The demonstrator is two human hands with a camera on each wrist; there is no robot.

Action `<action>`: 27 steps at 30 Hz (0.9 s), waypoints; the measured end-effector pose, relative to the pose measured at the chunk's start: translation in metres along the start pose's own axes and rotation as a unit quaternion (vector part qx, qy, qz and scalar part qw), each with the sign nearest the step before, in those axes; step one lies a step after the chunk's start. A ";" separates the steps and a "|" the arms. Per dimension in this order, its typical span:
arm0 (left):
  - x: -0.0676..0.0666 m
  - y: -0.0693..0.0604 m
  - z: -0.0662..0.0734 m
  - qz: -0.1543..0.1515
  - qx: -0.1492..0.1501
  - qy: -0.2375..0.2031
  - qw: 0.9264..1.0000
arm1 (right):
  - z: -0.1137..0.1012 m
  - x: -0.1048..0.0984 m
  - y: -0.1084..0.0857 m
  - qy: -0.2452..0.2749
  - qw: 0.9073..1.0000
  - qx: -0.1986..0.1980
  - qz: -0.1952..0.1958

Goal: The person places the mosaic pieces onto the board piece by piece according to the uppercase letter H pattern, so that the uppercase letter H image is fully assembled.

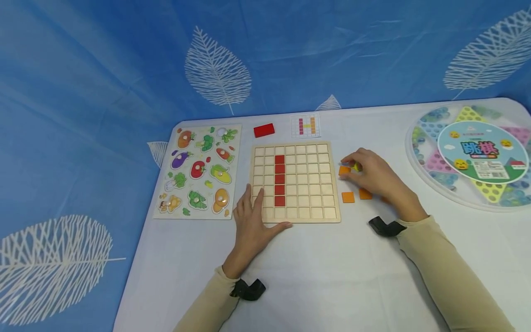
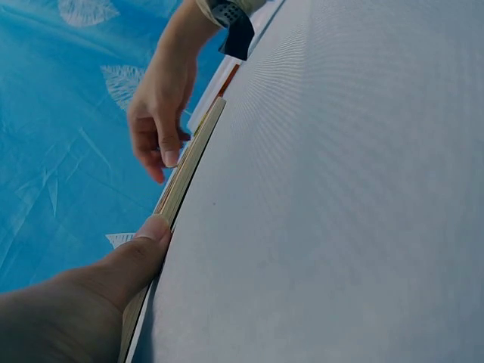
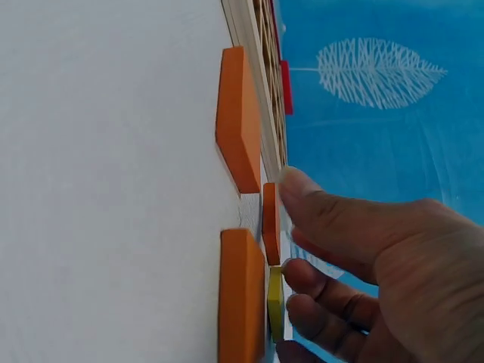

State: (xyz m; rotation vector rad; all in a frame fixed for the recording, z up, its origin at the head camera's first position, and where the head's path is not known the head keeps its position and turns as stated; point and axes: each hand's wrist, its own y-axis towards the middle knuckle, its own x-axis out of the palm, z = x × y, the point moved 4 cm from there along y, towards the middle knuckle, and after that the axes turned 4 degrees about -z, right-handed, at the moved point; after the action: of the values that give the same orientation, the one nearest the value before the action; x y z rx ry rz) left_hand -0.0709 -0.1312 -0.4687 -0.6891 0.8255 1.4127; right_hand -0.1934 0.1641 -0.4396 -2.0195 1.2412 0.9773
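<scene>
1. The left hand (image 1: 250, 226) is resting at the lower-left corner of a wooden grid board (image 1: 307, 217), fingers spread, thumb touching the near edge.
2. Five red tiles (image 1: 280, 179) are sitting in one board column.
3. The right hand (image 1: 371, 171) is reaching beside the board, curved thumb and fingers standing apart around an orange tile (image 1: 345, 170), apparently gripping nothing.
4. That tile is lying flat on the tabletop (image 1: 323, 267), near a yellow tile (image 3: 277, 302).
5. It is looking light, stiff and fairly smooth; opposite side edges are offering the surest pinch.
</scene>
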 end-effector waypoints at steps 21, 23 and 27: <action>0.000 0.000 0.001 0.004 0.007 0.011 1.000 | 0.007 0.004 0.002 0.015 0.999 0.022 -0.023; 0.000 0.000 0.001 0.005 0.008 0.012 1.000 | 0.007 0.004 0.002 0.016 0.999 0.026 -0.024; -0.001 0.000 0.002 0.006 0.009 0.011 1.000 | 0.007 0.004 0.002 0.014 0.999 0.029 -0.025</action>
State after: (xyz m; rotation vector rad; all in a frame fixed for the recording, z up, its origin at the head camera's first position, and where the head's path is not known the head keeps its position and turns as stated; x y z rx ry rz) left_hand -0.0709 -0.1302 -0.4670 -0.6884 0.8605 1.4089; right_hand -0.1958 0.1666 -0.4467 -2.0158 1.2140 0.8817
